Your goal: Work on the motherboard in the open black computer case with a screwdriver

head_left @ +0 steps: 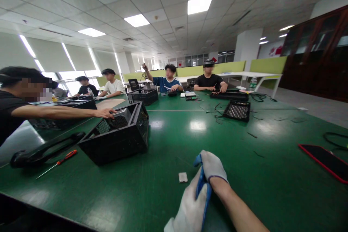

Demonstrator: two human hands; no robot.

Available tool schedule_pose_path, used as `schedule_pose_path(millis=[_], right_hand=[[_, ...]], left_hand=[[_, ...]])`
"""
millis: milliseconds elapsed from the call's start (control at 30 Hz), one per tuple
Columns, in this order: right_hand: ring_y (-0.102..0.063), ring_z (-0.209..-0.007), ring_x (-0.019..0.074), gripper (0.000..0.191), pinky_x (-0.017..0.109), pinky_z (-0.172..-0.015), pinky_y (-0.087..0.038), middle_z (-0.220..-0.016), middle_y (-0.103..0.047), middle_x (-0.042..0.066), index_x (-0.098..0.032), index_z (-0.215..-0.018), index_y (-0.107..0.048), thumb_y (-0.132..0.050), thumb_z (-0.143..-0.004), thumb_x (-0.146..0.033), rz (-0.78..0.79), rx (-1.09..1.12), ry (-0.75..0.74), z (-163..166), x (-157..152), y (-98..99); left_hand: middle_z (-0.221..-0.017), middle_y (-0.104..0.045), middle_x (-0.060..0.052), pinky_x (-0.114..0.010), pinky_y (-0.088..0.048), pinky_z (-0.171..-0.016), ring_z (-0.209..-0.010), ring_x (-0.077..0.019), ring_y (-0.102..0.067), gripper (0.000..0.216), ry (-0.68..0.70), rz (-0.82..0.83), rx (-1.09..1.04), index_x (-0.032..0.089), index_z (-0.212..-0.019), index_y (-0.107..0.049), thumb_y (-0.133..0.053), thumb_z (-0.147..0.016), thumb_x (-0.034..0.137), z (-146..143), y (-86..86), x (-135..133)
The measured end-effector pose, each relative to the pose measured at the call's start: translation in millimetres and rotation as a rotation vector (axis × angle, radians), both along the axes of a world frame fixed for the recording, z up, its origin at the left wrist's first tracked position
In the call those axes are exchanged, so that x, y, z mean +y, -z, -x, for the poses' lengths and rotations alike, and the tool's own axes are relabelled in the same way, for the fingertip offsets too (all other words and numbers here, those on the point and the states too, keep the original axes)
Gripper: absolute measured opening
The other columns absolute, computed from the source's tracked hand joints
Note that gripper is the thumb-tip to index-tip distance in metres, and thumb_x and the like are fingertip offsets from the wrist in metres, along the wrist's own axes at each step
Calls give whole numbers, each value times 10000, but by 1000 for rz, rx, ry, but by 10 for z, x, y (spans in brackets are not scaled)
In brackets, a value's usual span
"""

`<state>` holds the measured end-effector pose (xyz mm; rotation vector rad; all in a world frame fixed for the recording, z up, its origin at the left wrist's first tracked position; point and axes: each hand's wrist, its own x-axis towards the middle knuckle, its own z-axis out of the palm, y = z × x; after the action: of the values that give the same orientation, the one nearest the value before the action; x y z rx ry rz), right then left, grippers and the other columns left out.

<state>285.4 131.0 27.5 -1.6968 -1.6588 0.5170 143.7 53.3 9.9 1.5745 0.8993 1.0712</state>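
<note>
Both my hands wear white work gloves with blue palms and meet low over the green table (163, 141). My left hand (189, 208) points up from the bottom edge, and its fingertips are hidden behind my right hand. My right hand (213, 168), on a bare forearm coming from the lower right, is curled closed over the fingertips of the left glove. A small white square piece (183, 177) lies on the table just left of my hands, untouched.
A black computer case (116, 137) stands to the left, with a co-worker's hand (107, 113) on it. Near it lie a red-handled screwdriver (58, 163) and a black curved part (40, 150). A red-cased phone (326, 161) lies right. A black tray (237, 110), cables and several seated people are farther back.
</note>
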Motion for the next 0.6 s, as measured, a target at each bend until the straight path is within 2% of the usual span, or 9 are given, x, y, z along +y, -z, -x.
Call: schedule_pose_path(millis=[267, 433, 533, 600], right_hand=[[-670, -846, 218, 614, 310, -819, -484, -838, -742, 82, -221, -648, -777, -273, -991, -294, 14, 0, 59, -163, 60, -7], [-645, -861, 223, 554, 326, -844, -462, -845, -722, 75, -244, -637, -765, -308, -948, -281, 6, 1, 36, -190, 12, -72], [-640, -881, 233, 539, 343, -872, -462, -841, -708, 83, -233, -655, -752, -301, -940, -308, 1, 32, 41, -159, 3, -54], [-649, -910, 236, 574, 346, -897, -473, -862, -714, 90, -218, -705, -753, -257, -959, -356, -1, 78, 22, -103, 7, -7]], left_hand=[[-1628, -414, -91, -438, -214, -1294, -1534, -320, -323, 870, -24, -82, 121, 197, -1599, -388, -471, -925, 740, -130, 128, -218], [-1666, -334, -53, -479, -116, -1307, -1564, -324, -230, 848, 59, -147, 260, 249, -1636, -285, -490, -944, 692, -31, 0, -282], [-1653, -368, -49, -439, -189, -1301, -1555, -292, -277, 763, 51, -115, 194, 252, -1617, -345, -438, -982, 665, -4, -64, -295], [-1643, -391, -56, -421, -215, -1297, -1545, -281, -309, 731, -1, -87, 131, 237, -1600, -385, -409, -999, 654, -5, -45, -296]])
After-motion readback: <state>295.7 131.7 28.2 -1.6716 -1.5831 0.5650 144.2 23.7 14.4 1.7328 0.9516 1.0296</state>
